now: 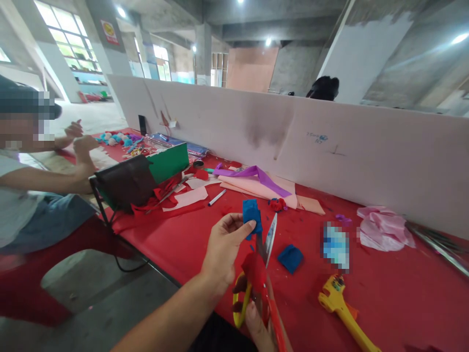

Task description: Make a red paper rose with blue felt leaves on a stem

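Note:
Between the thumb and fingers of my left hand (pixel 224 244) is a small folded blue piece (pixel 251 215), crepe paper or cloth; I cannot tell which. My right hand (pixel 256 320) grips a pair of scissors (pixel 270 240) with yellow and red on the handles. Their blades stand apart and point away from me, just below and right of the blue piece. Something red (pixel 253 269) partly covers the scissors' pivot. A second folded blue piece (pixel 290 258) lies on the red tabletop (pixel 176 244), to the right of the blades.
A yellow glue gun (pixel 344 313) lies at the right, near pink crumpled film (pixel 384 229). Peach sheets (pixel 256 188), a purple strip (pixel 271 180), a white marker (pixel 217 197) and red scraps (pixel 168 193) lie farther back. At the left sits another person (pixel 32 190). A white partition (pixel 227 117) bounds the table.

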Demonstrator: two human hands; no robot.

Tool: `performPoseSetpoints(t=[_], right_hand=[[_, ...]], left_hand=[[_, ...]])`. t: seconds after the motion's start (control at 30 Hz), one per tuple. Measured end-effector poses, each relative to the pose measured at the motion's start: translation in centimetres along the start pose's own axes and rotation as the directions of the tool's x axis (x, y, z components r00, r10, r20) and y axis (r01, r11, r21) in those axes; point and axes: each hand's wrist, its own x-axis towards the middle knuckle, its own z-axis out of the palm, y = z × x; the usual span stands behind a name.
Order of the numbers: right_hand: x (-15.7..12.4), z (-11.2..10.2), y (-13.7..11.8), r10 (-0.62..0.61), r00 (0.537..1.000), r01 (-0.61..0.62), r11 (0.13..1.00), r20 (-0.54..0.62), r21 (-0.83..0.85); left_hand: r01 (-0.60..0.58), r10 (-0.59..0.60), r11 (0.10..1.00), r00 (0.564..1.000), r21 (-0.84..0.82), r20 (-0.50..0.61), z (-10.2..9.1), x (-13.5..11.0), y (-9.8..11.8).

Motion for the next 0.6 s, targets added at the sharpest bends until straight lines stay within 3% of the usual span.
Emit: performPoseSetpoints(t=[0.23, 0.43, 0.6], right_hand=[[-0.8, 0.4, 0.2, 0.054, 0.997, -0.054, 0.998, -0.048, 0.01], [-0.4, -0.2, 0.7, 0.057, 0.993, -0.056, 0.998, -0.1, 0.021], [0.5, -0.3, 1.4, -0.005, 0.999, 0.007, 1.0, -0.045, 0.028]], left_hand=[[0.047, -0.05, 0.975, 0.999, -0.215, -0.005, 0.6, -0.5, -1.0], [0.061, -0.064, 0.978, 0.998, -0.198, -0.011, 0.6, -0.6, -2.0], [0.018, -0.025, 0.984, 0.999, -0.176, -0.037, 0.8, -0.8, -2.2]])
